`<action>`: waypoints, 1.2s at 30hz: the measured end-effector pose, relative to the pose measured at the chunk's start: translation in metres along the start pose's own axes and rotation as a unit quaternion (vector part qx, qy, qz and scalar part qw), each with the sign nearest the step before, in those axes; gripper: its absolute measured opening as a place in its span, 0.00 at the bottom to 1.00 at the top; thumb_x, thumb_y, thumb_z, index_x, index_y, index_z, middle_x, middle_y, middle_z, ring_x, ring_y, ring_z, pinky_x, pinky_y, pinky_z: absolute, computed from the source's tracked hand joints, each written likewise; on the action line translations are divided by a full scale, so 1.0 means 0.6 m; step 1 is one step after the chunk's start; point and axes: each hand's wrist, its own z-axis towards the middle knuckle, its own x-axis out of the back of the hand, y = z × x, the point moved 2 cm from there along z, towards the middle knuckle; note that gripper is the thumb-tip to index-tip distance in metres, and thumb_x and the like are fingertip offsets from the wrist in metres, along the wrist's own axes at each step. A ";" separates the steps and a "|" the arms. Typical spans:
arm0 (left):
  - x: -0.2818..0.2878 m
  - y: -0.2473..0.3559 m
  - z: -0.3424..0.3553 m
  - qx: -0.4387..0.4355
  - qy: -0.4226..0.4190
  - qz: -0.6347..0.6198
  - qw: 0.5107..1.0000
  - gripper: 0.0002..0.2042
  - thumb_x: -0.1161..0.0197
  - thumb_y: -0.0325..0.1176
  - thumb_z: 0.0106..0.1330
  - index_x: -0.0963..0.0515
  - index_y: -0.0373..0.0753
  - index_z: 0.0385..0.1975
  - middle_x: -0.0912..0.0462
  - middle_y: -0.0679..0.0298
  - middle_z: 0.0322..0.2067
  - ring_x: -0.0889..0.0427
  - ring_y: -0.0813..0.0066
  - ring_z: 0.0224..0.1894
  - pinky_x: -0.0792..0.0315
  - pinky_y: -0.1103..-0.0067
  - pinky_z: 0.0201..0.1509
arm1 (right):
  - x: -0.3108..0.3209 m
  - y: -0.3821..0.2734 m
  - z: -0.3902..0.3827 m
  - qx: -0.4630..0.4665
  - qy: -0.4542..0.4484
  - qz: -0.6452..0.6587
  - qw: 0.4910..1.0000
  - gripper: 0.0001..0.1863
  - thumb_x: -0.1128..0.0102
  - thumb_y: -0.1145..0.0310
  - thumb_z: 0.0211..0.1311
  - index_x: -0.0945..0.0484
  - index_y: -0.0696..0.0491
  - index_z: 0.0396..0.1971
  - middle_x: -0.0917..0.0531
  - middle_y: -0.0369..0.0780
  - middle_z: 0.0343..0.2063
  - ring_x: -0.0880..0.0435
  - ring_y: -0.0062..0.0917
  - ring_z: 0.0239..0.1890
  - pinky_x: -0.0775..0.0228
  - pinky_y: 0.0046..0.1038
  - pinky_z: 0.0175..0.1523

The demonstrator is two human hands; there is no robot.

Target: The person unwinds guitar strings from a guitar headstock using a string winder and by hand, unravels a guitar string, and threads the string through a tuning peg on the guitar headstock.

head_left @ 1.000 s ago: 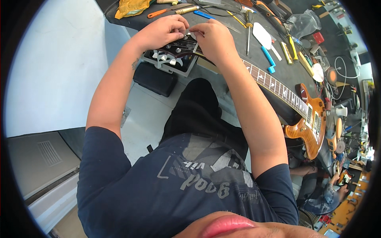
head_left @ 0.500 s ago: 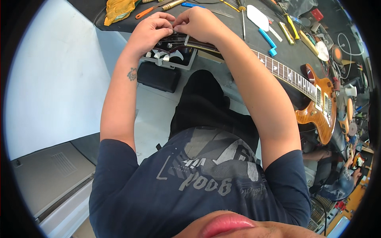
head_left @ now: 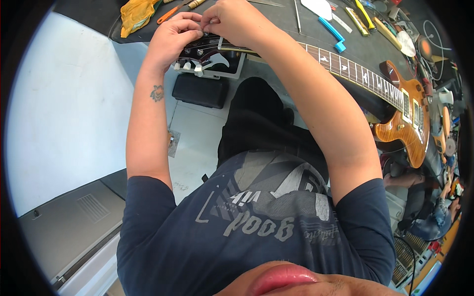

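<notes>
An electric guitar lies across the bench edge, its flamed amber body at the right and its inlaid neck running left beneath my right forearm. Both hands meet over the dark headstock, where strings, metal posts and pale tuner buttons show. My left hand has thumb and fingers closed near a tuning post. Against its fingertips, my right hand pinches with curled fingers just above the nut. Whatever lies between the fingertips is too small to make out.
On the dark bench top lie a blue crank-shaped string winder, a white flat piece, a yellow cloth and an orange-handled tool. More tools crowd the right. Below the headstock sits a black case. Another person works at far right.
The view has shifted, so the bench tools sit higher and the guitar body farther right. Both hands stay together at the headstock, with the right fingers a little more curled.
</notes>
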 end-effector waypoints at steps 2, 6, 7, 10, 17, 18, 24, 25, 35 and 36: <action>0.009 -0.006 0.001 -0.001 0.009 0.002 1.000 0.06 0.36 0.25 0.66 0.15 0.29 0.36 0.20 0.64 0.55 0.19 0.77 0.51 0.27 0.79 0.57 | 0.003 -0.004 0.002 0.010 0.004 -0.006 1.000 0.07 0.33 0.71 0.52 0.11 0.52 0.31 0.14 0.49 0.28 0.13 0.45 0.34 0.21 0.39 0.42; 0.008 -0.010 0.002 -0.002 0.030 -0.056 0.998 0.06 0.34 0.27 0.67 0.14 0.30 0.37 0.17 0.63 0.54 0.18 0.79 0.46 0.24 0.80 0.52 | 0.009 -0.001 0.000 -0.044 -0.008 0.084 0.995 0.07 0.31 0.72 0.54 0.11 0.53 0.34 0.13 0.49 0.30 0.12 0.42 0.36 0.21 0.37 0.44; 0.004 -0.007 0.002 -0.010 0.026 -0.072 0.997 0.07 0.34 0.27 0.67 0.14 0.30 0.38 0.17 0.62 0.54 0.18 0.79 0.47 0.24 0.80 0.53 | 0.009 0.000 0.000 -0.069 -0.012 0.116 0.991 0.08 0.30 0.72 0.54 0.11 0.54 0.35 0.13 0.48 0.30 0.12 0.42 0.37 0.21 0.36 0.45; 0.004 -0.010 -0.001 0.002 0.024 -0.082 0.996 0.08 0.36 0.27 0.69 0.15 0.30 0.40 0.18 0.58 0.58 0.18 0.76 0.53 0.26 0.77 0.59 | 0.011 -0.001 0.000 -0.087 -0.017 0.133 0.987 0.08 0.29 0.71 0.57 0.11 0.54 0.37 0.12 0.47 0.30 0.11 0.37 0.35 0.21 0.34 0.45; -0.007 -0.008 -0.001 -0.020 0.056 -0.119 0.991 0.06 0.33 0.26 0.66 0.14 0.29 0.38 0.18 0.58 0.57 0.18 0.77 0.49 0.24 0.79 0.55 | 0.023 -0.007 -0.001 -0.134 -0.037 0.197 0.970 0.08 0.29 0.69 0.59 0.10 0.55 0.37 0.11 0.46 0.30 0.12 0.29 0.33 0.22 0.31 0.44; -0.007 -0.009 -0.002 -0.021 0.069 -0.103 0.992 0.07 0.34 0.26 0.67 0.14 0.29 0.38 0.18 0.57 0.58 0.18 0.75 0.52 0.26 0.78 0.58 | 0.023 -0.009 -0.001 -0.133 -0.033 0.192 0.972 0.08 0.28 0.69 0.59 0.10 0.55 0.37 0.11 0.46 0.30 0.12 0.30 0.33 0.22 0.31 0.43; -0.018 0.015 0.001 -0.050 0.109 0.013 0.993 0.07 0.37 0.26 0.63 0.16 0.30 0.35 0.16 0.56 0.50 0.18 0.72 0.47 0.27 0.77 0.54 | 0.019 -0.007 0.001 -0.112 -0.009 0.141 0.984 0.08 0.29 0.70 0.56 0.10 0.54 0.36 0.11 0.48 0.31 0.11 0.37 0.33 0.20 0.33 0.43; -0.022 0.030 -0.002 -0.049 0.122 0.066 0.989 0.06 0.38 0.25 0.58 0.17 0.29 0.28 0.16 0.54 0.47 0.18 0.69 0.41 0.25 0.77 0.47 | 0.019 -0.007 0.000 -0.100 -0.008 0.124 0.987 0.08 0.29 0.70 0.55 0.09 0.54 0.36 0.11 0.49 0.31 0.10 0.39 0.34 0.20 0.34 0.43; -0.022 0.033 -0.010 -0.029 0.103 0.048 0.993 0.06 0.37 0.24 0.56 0.16 0.29 0.27 0.18 0.53 0.54 0.21 0.66 0.53 0.28 0.73 0.57 | 0.024 -0.024 -0.006 -0.068 0.045 0.086 0.993 0.07 0.29 0.72 0.54 0.11 0.54 0.34 0.12 0.49 0.30 0.11 0.41 0.35 0.20 0.36 0.43; -0.021 0.029 -0.011 -0.020 0.112 0.052 0.992 0.06 0.37 0.24 0.55 0.15 0.29 0.27 0.18 0.53 0.54 0.20 0.65 0.53 0.27 0.73 0.56 | 0.026 -0.029 -0.010 -0.066 0.034 0.094 0.993 0.06 0.30 0.73 0.54 0.11 0.54 0.32 0.12 0.49 0.30 0.11 0.42 0.35 0.20 0.37 0.43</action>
